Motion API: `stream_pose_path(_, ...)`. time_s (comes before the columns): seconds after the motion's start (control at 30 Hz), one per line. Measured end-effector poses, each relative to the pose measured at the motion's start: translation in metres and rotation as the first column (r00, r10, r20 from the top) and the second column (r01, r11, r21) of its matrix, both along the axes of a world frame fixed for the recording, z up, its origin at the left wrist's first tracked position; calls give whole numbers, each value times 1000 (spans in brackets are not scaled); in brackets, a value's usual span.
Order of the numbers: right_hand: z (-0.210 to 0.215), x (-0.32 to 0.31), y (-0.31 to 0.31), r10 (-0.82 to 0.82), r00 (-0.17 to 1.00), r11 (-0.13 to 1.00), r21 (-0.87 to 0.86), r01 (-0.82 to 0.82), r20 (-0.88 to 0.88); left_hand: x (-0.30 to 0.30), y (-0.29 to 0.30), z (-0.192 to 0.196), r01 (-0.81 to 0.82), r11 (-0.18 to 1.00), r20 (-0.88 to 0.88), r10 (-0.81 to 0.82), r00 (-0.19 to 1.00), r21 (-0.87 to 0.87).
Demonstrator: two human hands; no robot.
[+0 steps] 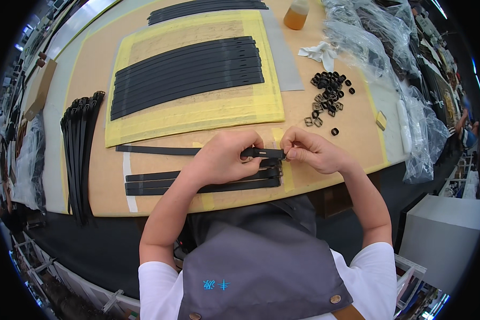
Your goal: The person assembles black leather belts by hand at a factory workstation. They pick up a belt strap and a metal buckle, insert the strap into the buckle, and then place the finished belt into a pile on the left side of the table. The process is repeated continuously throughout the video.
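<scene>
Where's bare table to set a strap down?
Bare patches: between the bundle of straps and the yellow mat, and between the mat and the pile of loops. Crowded: in front of the left hand and right hand, and by the plastic bags.

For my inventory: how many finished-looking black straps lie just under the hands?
3 straps lie stacked below the left hand and right hand, near the table edge; more may be hidden beneath the hands.

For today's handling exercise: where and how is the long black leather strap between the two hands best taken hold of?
Probably at its right end. The long black leather strap lies flat across the tan worktable, so pinch the thin end from above, top and bottom faces, as the left hand and right hand do.
</scene>
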State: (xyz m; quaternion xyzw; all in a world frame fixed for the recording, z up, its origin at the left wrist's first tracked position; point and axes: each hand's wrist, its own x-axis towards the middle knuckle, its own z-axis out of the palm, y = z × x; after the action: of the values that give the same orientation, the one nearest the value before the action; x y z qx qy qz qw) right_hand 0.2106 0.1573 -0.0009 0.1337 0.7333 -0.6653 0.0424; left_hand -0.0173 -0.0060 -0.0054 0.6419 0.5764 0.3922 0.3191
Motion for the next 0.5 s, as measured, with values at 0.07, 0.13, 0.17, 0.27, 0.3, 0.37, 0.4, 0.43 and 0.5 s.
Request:
stream_pose_path(0.07,2,-4,2,57,998,998,8,-57,9,-2,0,-2,14,1000,-38,-13,999,22)
stream_pose_path(0.13,8,-11,4,118,992,993,26,-119,52,-3,-1,-2,29,1000,-50,-30,998,-10)
stream_pose_path(0.17,13,-15,4,147,986,988,33,-150,73,-2,-1,-1,37,999,-57,-39,998,-27)
stream_pose_path(0.27,28,-31,-3,166,974,982,61,-177,153,0,-2,2,51,994,-50,-56,997,-95)
stream_pose_path(0.3,28,-35,-7,130,981,991,22,-134,142,1,-2,0,32,997,-26,-34,999,-64)
stream_pose_path(0.37,24,-40,-15,60,990,997,-59,-53,125,3,-2,-4,-14,1000,23,14,1000,-1)
stream_pose_path(0.4,22,-41,-17,17,995,1000,-24,-15,97,1,-2,-4,-21,1000,20,21,1000,1)
stream_pose_path(0.43,19,-40,-19,-24,997,1000,9,24,68,0,-2,-4,-27,1000,18,27,999,2)
stream_pose_path(0.5,14,-41,-22,-93,995,995,22,93,44,-1,-2,-4,-39,999,15,39,999,3)
